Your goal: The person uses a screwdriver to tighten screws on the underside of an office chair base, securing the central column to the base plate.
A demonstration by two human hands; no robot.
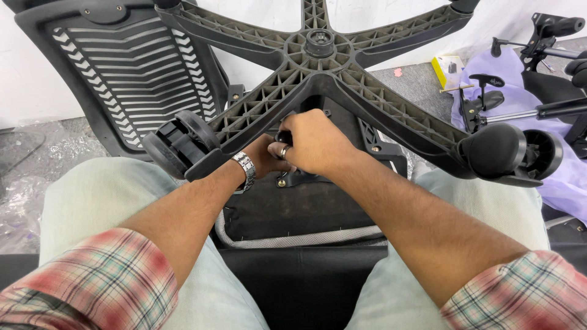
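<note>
A ribbed black backrest (131,67) leans by loose armrest parts (526,79).

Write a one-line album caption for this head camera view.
Both hands, left hand and right hand, work under a black five-legged chair base above the seat.

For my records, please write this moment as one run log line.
left hand: under right hand, grip hidden | right hand: gripping small black part | black plastic five-star chair base: upturned above hands | black caster wheel: beside left wrist

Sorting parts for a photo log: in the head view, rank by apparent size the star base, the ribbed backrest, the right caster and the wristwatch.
1. star base
2. ribbed backrest
3. right caster, nearer the camera, so unsure
4. wristwatch
</note>
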